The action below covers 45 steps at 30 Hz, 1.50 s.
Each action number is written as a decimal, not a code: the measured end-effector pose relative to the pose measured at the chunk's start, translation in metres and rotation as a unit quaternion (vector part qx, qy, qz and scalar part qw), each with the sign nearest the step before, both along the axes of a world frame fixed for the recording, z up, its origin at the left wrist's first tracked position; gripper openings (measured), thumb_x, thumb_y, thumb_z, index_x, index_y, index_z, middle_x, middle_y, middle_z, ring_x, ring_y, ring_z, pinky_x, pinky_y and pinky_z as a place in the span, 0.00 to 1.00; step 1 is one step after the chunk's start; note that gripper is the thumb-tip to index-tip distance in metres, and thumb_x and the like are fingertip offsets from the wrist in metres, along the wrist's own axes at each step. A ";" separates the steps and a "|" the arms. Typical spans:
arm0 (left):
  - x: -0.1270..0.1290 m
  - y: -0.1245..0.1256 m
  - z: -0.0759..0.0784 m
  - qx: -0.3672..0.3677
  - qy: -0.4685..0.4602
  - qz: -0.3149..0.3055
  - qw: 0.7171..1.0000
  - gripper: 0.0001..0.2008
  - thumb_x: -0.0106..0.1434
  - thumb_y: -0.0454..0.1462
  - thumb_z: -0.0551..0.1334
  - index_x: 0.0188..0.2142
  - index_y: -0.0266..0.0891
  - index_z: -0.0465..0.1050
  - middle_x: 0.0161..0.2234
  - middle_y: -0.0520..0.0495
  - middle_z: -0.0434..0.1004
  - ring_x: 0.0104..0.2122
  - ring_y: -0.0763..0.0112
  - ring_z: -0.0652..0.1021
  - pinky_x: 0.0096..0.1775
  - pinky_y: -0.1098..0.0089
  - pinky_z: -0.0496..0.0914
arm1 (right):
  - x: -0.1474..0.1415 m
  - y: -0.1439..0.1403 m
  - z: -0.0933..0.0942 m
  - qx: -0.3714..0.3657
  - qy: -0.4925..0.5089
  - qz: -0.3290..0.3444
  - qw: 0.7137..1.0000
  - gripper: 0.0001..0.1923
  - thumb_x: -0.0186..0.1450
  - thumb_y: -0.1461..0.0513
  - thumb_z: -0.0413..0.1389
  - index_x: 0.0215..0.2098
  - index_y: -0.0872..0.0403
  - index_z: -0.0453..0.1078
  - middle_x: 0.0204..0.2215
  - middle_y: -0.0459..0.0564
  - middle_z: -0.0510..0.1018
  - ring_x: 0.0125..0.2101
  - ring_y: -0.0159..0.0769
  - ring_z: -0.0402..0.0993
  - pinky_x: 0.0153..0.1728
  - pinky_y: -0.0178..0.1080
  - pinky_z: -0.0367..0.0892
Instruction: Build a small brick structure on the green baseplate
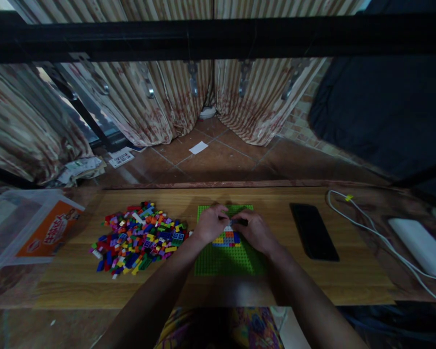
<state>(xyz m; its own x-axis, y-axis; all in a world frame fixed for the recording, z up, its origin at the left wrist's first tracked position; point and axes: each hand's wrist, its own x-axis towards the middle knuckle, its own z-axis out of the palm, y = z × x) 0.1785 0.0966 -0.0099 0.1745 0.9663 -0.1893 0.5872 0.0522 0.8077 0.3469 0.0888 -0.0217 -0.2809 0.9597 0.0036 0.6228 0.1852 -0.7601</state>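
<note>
A green studded baseplate point(221, 261) lies flat on the wooden table point(94, 286), straight in front of me. A small patch of coloured bricks point(229, 238) is built on it. My left hand point(211, 223) and my right hand point(254, 231) rest on the plate, fingertips meeting over a small dark brick point(239, 222) at the top of the patch. Which hand pinches it is unclear. A heap of loose coloured bricks point(139, 237) lies left of the plate.
A black phone point(313, 231) lies right of the plate. A white cable point(378, 237) runs to a white power bank point(419, 247) at the far right. A clear plastic box with an orange label point(28, 228) sits at the left edge.
</note>
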 end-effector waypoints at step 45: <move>0.012 -0.078 0.021 0.157 0.056 0.057 0.984 0.17 0.63 0.33 0.56 0.52 0.37 0.69 0.49 0.40 0.76 0.53 0.59 0.71 0.57 0.60 0.62 | 0.014 -0.004 -0.009 0.014 0.063 -0.100 0.993 0.19 0.57 0.48 0.55 0.32 0.54 0.77 0.32 0.54 0.82 0.35 0.46 0.77 0.40 0.45 0.67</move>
